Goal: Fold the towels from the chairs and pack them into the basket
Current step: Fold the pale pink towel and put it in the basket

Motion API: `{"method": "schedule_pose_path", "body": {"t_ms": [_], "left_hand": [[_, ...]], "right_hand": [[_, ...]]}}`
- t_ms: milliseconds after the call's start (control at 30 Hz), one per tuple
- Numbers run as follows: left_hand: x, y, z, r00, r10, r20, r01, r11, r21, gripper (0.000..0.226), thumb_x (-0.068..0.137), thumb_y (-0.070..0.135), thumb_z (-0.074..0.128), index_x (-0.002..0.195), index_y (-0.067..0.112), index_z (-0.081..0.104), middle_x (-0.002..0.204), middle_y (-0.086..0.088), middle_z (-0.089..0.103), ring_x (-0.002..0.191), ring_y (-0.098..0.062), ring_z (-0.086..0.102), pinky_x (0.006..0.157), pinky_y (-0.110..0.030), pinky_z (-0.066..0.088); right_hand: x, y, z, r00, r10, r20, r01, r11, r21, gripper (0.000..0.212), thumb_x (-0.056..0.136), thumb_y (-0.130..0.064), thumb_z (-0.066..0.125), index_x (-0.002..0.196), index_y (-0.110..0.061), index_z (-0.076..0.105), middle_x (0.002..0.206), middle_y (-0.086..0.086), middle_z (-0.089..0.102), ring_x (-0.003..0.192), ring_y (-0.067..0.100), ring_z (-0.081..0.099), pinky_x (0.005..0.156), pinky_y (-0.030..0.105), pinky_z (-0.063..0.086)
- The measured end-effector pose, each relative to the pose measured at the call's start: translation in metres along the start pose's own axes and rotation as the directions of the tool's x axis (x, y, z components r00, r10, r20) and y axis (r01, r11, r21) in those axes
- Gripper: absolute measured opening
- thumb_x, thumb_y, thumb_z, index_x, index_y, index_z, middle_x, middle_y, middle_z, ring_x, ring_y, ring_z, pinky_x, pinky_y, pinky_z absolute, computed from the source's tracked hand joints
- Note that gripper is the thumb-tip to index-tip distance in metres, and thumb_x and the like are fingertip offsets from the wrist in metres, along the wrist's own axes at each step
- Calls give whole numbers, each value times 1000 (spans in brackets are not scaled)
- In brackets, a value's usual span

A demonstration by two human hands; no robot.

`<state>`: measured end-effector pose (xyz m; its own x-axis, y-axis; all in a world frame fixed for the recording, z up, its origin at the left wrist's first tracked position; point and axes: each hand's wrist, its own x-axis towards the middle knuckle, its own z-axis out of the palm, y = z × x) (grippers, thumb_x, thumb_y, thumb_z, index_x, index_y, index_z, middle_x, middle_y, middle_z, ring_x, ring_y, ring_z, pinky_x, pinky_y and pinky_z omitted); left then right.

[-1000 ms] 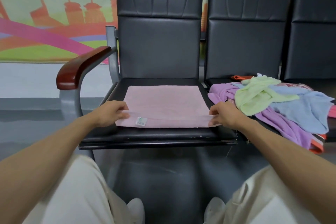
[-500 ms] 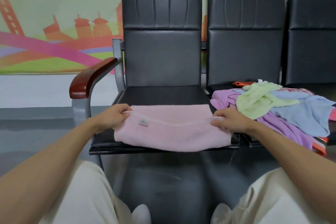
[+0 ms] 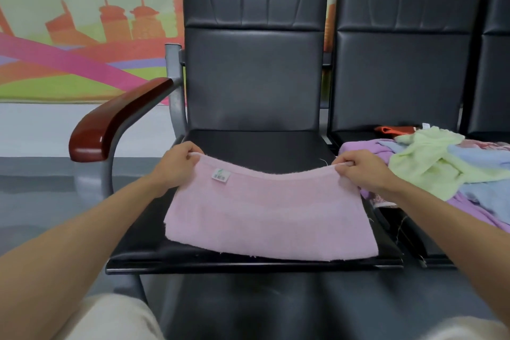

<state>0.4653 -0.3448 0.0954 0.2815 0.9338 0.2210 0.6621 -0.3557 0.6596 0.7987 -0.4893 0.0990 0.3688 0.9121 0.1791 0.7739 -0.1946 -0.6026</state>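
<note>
Soft pink cloth towel on the near black padded chair seat, far corners pinched up by left hand and right hand. Could fold crooked if pulled harder on one side.

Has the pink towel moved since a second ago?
Yes: pink towel slid toward the seat's front edge; left hand and right hand lift its labelled edge.

1. The heap of loose pastel towels runs off the right edge.
2. Print on the small white label of the pink terry towel is too small to read.
3. An orange cloth item lies mostly hidden behind the heap.
</note>
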Motion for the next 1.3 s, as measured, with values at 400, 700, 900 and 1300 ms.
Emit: {"method": "schedule_pose_path", "body": {"t_ms": [400,700,900,1300], "left_hand": [[30,-33,40,994,-44,105,18,972,234,35,92,6,53,127,12,56,130,-5,57,117,-21,52,97,-27,37],[-3,-32,15,949,-272,161,143,825,547,63,92,49,52,132,3,39,138,-16,43,120,-32,48,98,-42,43],[-22,-12,8,875,-363,322,149,832,534,40,95,44,51,114,8,54,112,-4,56,96,-21,51,79,-28,37],[-23,-2,-12,714,-435,549,694,337,-636,27,86,5,66,111,-4,62,93,-19,70,72,-27,70,62,-42,60]], "right_hand": [[52,43,55,1000,-5,-19,-2,933,-360,26,84,-20,48,83,-31,71,87,-2,65,78,16,56,73,27,47],[8,-19,63,932,-275,235,336,898,-284,19,87,-26,62,106,-21,64,102,-5,50,99,15,46,88,27,38],[-8,-30,81,848,-275,452,421,868,-262,38,89,-46,59,121,-26,57,117,-4,50,112,14,45,101,31,36],[6,-37,86,842,-317,437,418,895,-157,27,89,-35,62,114,-25,63,107,-7,55,103,12,53,93,25,40]]}}
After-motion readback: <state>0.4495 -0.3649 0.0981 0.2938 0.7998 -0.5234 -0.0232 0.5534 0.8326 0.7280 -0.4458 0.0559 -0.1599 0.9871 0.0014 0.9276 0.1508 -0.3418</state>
